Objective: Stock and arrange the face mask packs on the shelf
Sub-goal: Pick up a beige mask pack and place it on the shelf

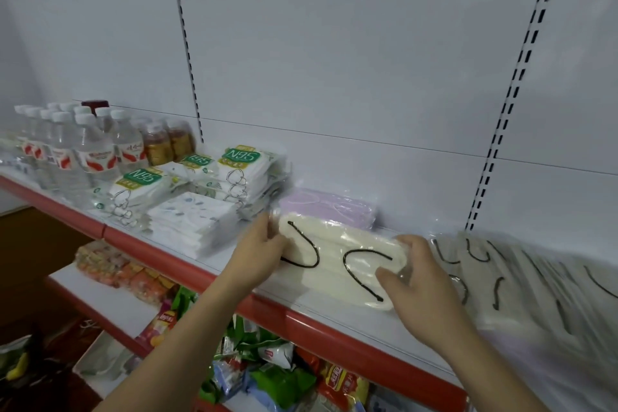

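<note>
Setting a clear pack of cream masks with black ear loops (pixel 337 264) on the shelf (pixel 334 328), left hand (pixel 259 249) and right hand (pixel 414 274) grip its ends with curled fingers. Next, probably square it before the lilac pack (pixel 331 207).

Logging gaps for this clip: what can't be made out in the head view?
- Packs at right: motion-blurred, cut by the frame edge; count unclear.
- Purple pack: front hidden behind the white mask pack.
- Left hand fingers: blurred at that pack's end.
- Print on the N95 packs: too small.
</note>
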Motion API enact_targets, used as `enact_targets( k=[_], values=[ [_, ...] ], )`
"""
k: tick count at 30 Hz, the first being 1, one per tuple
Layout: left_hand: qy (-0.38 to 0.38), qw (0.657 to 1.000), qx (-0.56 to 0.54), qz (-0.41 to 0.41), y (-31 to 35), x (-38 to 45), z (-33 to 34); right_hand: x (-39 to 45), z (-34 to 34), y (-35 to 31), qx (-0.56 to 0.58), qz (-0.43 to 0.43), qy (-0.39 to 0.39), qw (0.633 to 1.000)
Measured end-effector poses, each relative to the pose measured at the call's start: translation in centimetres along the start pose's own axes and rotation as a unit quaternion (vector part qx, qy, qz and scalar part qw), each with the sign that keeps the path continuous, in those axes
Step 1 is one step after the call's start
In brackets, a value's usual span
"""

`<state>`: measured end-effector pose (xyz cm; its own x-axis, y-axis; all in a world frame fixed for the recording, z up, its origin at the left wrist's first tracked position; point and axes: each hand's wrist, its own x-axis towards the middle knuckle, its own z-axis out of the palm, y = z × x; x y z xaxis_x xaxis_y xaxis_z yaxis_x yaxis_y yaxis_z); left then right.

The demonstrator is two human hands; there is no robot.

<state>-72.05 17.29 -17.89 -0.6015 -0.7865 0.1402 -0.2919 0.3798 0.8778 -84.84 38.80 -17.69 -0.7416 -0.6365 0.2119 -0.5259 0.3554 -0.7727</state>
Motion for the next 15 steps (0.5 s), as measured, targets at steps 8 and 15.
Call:
enact_targets(
  k=[8,15],
  values=[
    [-0.033,0.967,0.25,0.021,-3.3,5.7,-2.3,4.8,6.1,-2.6,-0.024,0.123,-0.003,0.992],
    [-0.077,0.933,0.306,0.173,-6.6,6.5,-2.3,3.3,8.9,-3.7,-0.15,0.143,0.069,0.976]
  ],
)
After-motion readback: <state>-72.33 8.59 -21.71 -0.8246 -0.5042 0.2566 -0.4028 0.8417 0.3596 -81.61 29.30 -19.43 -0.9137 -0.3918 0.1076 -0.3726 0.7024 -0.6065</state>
